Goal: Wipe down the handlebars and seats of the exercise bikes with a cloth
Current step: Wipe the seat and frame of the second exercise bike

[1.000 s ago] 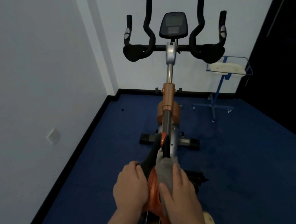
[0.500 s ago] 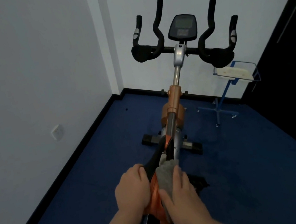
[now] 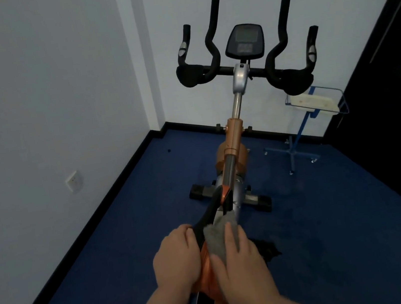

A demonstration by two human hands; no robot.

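Note:
An orange and silver exercise bike (image 3: 235, 146) stands in front of me, facing the far wall. Its black handlebars (image 3: 213, 42) and grey console (image 3: 244, 42) rise at the far end, untouched. The black and orange seat (image 3: 208, 219) is right below me. My left hand (image 3: 175, 258) grips the seat's left side. My right hand (image 3: 237, 259) presses a grey cloth (image 3: 218, 235) flat on the seat's right side, with the cloth poking out past my fingertips.
White walls close in on the left and behind the bike, with a wall socket (image 3: 74, 181) low on the left. A blue wheeled stand with a wire basket (image 3: 315, 103) stands to the right of the handlebars. A dark door (image 3: 395, 94) fills the right side. Blue carpet covers the floor.
The view has tilted up and drifted a little, so the bike sits lower in frame. Both hands stay on the seat, and the right hand with the cloth has shifted only slightly.

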